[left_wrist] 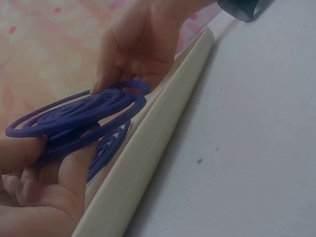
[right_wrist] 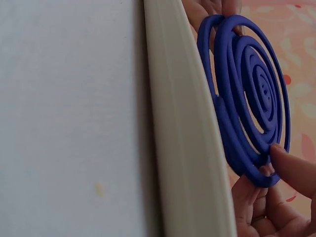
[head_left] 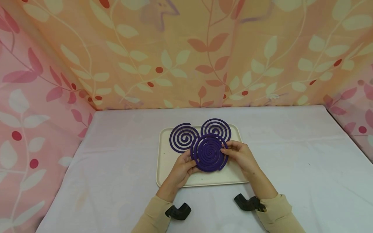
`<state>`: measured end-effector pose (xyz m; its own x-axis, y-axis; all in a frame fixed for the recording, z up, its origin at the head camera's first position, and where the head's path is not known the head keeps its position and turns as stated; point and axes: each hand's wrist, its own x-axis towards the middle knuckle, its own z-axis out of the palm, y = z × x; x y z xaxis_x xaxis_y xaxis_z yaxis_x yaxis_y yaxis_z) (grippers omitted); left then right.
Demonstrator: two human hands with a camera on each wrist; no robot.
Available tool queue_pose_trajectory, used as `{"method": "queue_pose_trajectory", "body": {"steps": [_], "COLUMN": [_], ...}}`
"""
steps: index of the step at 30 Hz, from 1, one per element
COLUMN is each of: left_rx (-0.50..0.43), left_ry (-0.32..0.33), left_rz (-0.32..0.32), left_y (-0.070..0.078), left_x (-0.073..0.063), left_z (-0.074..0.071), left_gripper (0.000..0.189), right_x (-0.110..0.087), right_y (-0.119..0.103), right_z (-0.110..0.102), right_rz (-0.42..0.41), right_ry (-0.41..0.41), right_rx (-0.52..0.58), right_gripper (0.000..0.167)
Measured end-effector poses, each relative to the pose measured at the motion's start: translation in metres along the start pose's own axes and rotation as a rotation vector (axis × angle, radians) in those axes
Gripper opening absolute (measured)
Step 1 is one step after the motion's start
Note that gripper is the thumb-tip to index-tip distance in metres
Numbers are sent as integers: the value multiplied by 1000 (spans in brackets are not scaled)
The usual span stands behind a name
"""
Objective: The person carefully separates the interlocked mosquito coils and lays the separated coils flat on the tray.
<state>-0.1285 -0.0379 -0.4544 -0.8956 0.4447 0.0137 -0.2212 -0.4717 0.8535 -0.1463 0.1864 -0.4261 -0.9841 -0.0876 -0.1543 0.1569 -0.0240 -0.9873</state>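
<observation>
- Both hands occupied. Left hand (head_left: 183,168), at eight o'clock of the stack (head_left: 209,152): thumb above, fingers curled beneath, edge pinched between them.
- Right hand (head_left: 238,154), at three o'clock of the stack: thumb laid on the upper face, fingers bent under the edge; a pinch, parted only by the thickness held.
- Stack: flat purple spirals, at least two layers by the wrist views; from where I stand the exact count cannot be told. Layers not quite flush; an outer end shows at five o'clock. Held up over the tray (head_left: 169,168), it overlaps, in the head view, the near parts of two more coils.
- First coil (head_left: 185,139), towards eleven o'clock of the tray: single spiral, its outermost turn reaching past the far rim.
- Second coil (head_left: 215,132), at one o'clock: same form, likewise passing the far rim, just beside the first.
- Tray: cream, shallow, corners rounded, a long side facing the person; its raised wall is plain in both wrist views.
- Black mounts at the wrists: left mount (head_left: 178,212) at seven o'clock of the tray, right mount (head_left: 249,202) between four and five. Beige sleeves (head_left: 154,213) adjoin them.
- Table (head_left: 87,168): white covering, with a dark spot (left_wrist: 200,161) in the left wrist view and a yellowish mark (right_wrist: 98,189) in the right.
- Backdrop (head_left: 175,42), at twelve o'clock: orange, leaf-patterned; pink cloth (head_left: 17,129) at ten.
</observation>
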Motion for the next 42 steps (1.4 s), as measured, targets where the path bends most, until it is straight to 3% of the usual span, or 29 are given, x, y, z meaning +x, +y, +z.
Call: {"method": "queue_pose_trajectory", "body": {"steps": [12, 21, 32, 37, 42], "left_rx": [34, 5, -31, -26, -14], "left_ry": [-3, 30, 36, 32, 29], "left_rz": [-7, -33, -15, -17, -21], "left_y": [-2, -2, -1, -1, -1], "left_x": [1, 2, 2, 2, 2], "left_z": [-2, -2, -2, -3, -3], "left_gripper": [51, 53, 53, 53, 53], "right_x": [0, 2, 1, 1, 1], "right_y": [0, 1, -1, -1, -1], "right_z": [0, 1, 0, 0, 2], "right_rz": [-1, -8, -68, -60, -60], "right_ry": [19, 36, 13, 10, -7], "right_rx": [-19, 41, 119, 35, -65], "right_gripper": [14, 11, 14, 13, 28]}}
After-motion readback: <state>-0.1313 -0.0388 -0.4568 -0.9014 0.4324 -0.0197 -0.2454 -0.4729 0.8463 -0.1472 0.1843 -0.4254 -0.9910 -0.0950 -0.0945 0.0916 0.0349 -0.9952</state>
